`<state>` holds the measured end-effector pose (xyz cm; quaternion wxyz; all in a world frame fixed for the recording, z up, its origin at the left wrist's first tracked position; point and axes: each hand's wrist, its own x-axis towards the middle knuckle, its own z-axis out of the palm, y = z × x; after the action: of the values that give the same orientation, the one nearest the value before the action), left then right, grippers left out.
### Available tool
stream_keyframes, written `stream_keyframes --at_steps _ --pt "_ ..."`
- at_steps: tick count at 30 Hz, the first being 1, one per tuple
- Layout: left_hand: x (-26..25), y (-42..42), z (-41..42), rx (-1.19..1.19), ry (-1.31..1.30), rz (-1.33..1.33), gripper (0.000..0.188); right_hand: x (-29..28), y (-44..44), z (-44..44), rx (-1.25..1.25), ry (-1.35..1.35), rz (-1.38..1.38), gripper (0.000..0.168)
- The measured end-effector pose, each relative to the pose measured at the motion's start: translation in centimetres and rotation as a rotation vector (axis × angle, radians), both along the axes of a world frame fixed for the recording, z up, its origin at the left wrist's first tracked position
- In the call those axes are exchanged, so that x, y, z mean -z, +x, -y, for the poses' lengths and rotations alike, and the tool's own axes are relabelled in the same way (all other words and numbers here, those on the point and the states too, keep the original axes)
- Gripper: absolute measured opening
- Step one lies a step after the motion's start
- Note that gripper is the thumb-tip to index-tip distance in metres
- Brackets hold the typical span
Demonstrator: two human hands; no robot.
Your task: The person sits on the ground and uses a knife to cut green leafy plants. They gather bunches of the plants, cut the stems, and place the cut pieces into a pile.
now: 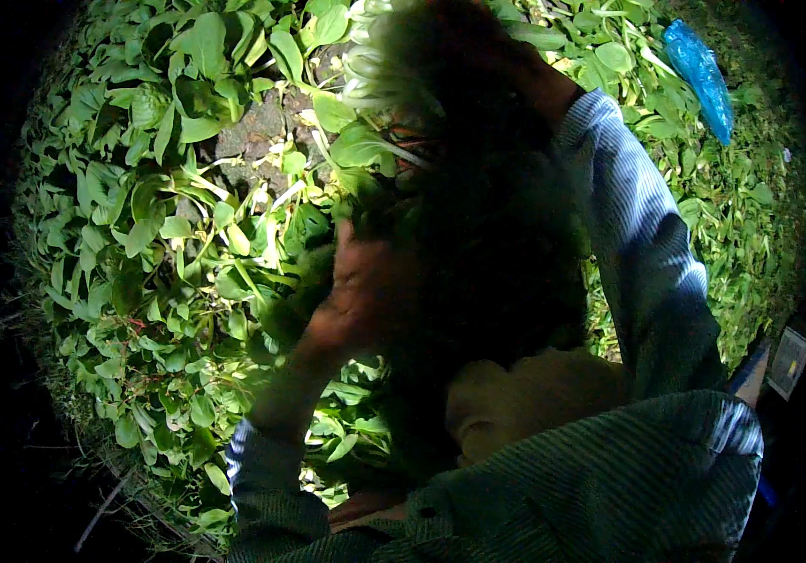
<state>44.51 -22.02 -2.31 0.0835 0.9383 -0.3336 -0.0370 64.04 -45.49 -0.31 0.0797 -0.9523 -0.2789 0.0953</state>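
Note:
My left hand [367, 288] is low among leafy greens, with its thumb side lit and its fingers lost in deep shadow. Beside it, a green leaf with a pale stalk [364, 148] sticks out toward the dark middle. My right hand [526, 77] reaches to the top of the view; only the wrist and part of the hand show, the fingers being too dark to make out. To the left of that shadow lies a bunch of pale, thick-stalked greens [367, 70], like bok choy. Whether either hand grips anything is hidden.
Leafy green plants [156, 232] cover the ground on the left, around a patch of bare soil [258, 137] with yellowed leaf scraps. A blue plastic bag [700, 81] lies on the greens at upper right. A small framed or boxlike object [790, 362] stands at the lower right edge.

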Motion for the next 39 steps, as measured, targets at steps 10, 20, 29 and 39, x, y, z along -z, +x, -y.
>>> stream_keyframes --at_steps 10,20,29,39 --pt "9.9 10.6 7.3 -0.125 0.044 0.324 0.027 0.4 1.2 -0.6 -0.025 0.002 0.036 0.068" --pt "1.1 4.8 -1.8 -0.105 -0.562 0.068 0.028 2.2 0.7 1.0 -0.007 -0.031 0.140 0.068" --pt "-9.0 -0.4 -12.4 -0.628 -1.346 -0.326 0.056 6.1 0.5 0.6 -0.048 -0.105 0.415 0.069" --pt "-14.0 -5.4 -15.4 -0.506 -1.306 0.046 0.058 5.4 -0.9 -1.4 0.058 -0.047 0.542 0.069"
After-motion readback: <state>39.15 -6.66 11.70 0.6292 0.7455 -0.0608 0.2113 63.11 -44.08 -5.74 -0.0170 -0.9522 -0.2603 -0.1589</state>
